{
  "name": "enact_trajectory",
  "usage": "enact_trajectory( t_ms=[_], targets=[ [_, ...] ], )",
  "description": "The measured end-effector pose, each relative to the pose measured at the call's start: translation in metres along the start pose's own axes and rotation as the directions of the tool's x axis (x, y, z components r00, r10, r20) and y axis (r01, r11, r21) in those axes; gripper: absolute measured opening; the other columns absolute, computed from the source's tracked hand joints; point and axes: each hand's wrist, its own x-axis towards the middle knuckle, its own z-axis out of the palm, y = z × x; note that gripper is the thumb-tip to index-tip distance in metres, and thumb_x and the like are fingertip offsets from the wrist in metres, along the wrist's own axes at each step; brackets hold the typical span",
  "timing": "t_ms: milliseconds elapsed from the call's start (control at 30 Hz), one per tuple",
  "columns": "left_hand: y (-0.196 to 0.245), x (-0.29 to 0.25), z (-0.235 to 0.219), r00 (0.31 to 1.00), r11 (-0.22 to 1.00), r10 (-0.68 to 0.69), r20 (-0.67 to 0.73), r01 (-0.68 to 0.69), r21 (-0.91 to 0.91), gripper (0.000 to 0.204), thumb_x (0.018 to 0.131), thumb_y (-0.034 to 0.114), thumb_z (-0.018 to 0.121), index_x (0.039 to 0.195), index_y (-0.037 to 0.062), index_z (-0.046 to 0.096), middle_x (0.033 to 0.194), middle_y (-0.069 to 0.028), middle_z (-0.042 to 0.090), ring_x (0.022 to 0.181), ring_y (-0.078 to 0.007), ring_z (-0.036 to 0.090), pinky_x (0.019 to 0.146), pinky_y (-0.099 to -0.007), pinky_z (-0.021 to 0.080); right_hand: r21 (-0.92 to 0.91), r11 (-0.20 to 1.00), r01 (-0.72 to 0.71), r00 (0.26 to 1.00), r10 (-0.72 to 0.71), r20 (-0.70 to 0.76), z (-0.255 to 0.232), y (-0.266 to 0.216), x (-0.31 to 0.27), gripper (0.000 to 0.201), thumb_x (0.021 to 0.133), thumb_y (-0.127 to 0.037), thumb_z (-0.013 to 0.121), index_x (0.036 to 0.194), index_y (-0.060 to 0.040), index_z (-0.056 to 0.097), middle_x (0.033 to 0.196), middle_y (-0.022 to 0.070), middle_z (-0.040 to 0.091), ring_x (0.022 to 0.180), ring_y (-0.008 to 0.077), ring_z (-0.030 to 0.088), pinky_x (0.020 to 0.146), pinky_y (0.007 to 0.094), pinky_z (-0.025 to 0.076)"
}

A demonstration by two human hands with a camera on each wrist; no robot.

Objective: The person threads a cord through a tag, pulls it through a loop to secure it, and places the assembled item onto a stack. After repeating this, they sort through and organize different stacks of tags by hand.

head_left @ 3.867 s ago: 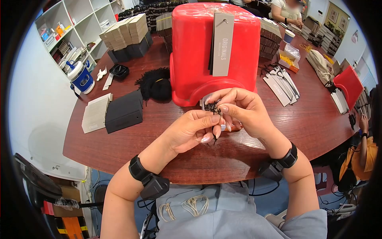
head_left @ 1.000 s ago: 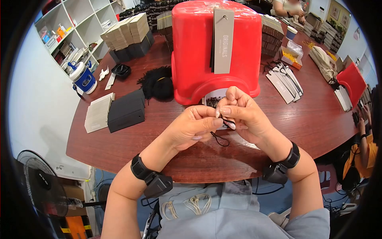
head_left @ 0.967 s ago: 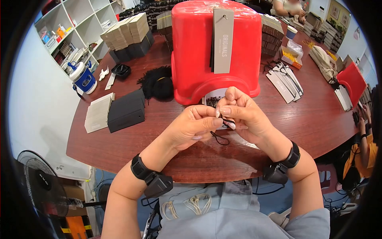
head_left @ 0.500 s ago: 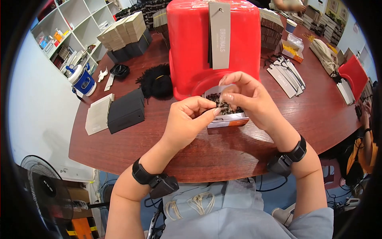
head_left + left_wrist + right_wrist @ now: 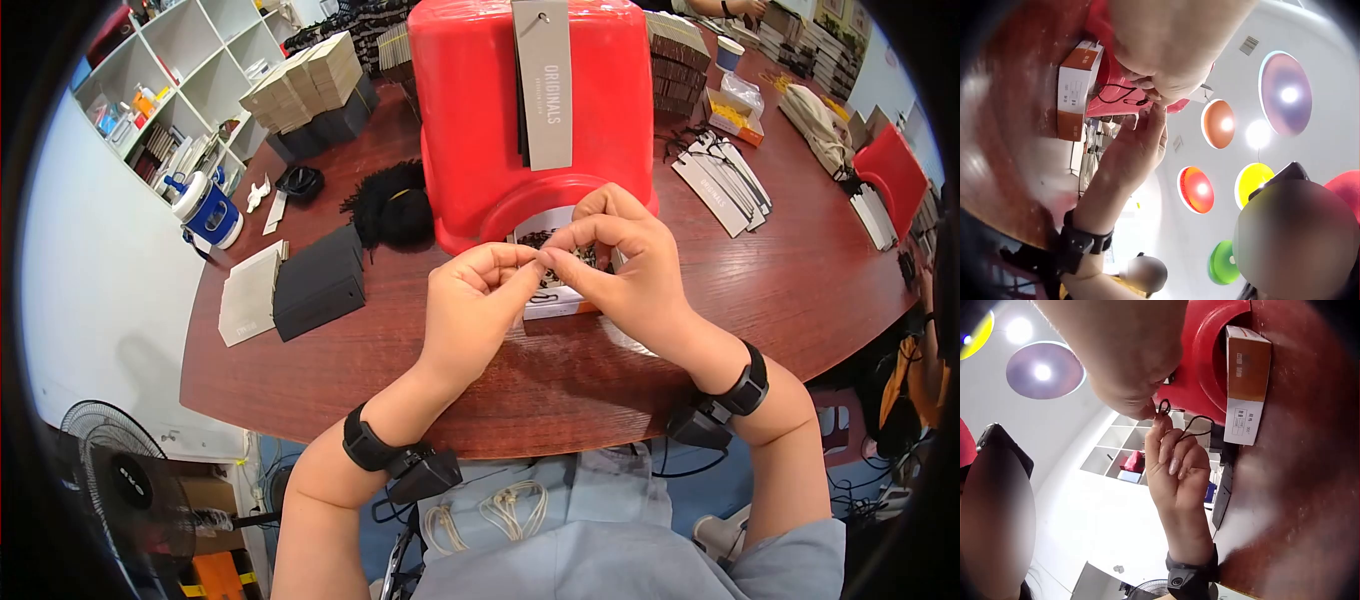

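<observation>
Both hands meet above a small open box of small dark and pale pieces. My left hand pinches a thin black cord between thumb and forefinger. The right hand brings its thumb and forefinger to the same spot and pinches the cord there too. In the right wrist view a small loop stands up at the fingertips, while a larger loop hangs beside the left fingers. The left wrist view shows the cord near the box's white and orange side. Fingers hide the cord in the head view.
Behind the box stands a red plastic stool with a grey ORIGINALS tag hanging on it. Grey cards, black cards and a black cord bundle lie left. Corded tags lie right.
The right hand has come back to the left fingertips after standing slightly apart half a second ago. A second ago, the cord loop hung visibly below the hands in the head view.
</observation>
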Motion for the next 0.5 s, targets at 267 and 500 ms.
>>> enact_trajectory(
  t_ms=[267, 500],
  targets=[
    [-0.001, 0.006, -0.012, 0.931, 0.769, -0.256, 0.261, 0.360, -0.529, 0.011, 0.079, 0.011, 0.055, 0.085, 0.0022, 0.057, 0.050, 0.0040, 0.043, 0.038, -0.0020, 0.032, 0.036, -0.0159, 0.023, 0.071, 0.996, 0.055, 0.996, -0.050, -0.072, 0.003, 0.006, 0.000, 0.008, 0.066, -0.001, 0.062, 0.074, -0.0039, 0.062, 0.072, 0.0010, 0.048, 0.060, 0.0056, 0.045, 0.044, 0.0166, 0.035],
    [0.000, 0.005, -0.013, 0.958, 0.814, -0.224, 0.181, 0.286, -0.506, 0.011, 0.078, 0.010, 0.055, 0.087, 0.0024, 0.057, 0.051, 0.0030, 0.046, 0.036, -0.0019, 0.032, 0.036, -0.0163, 0.022, 0.338, 0.929, -0.150, 0.988, 0.155, 0.013, 0.001, 0.016, 0.003, 0.011, 0.073, -0.007, 0.058, 0.084, -0.0026, 0.061, 0.078, 0.0000, 0.051, 0.065, 0.0042, 0.045, 0.054, 0.0165, 0.037]
  ],
)
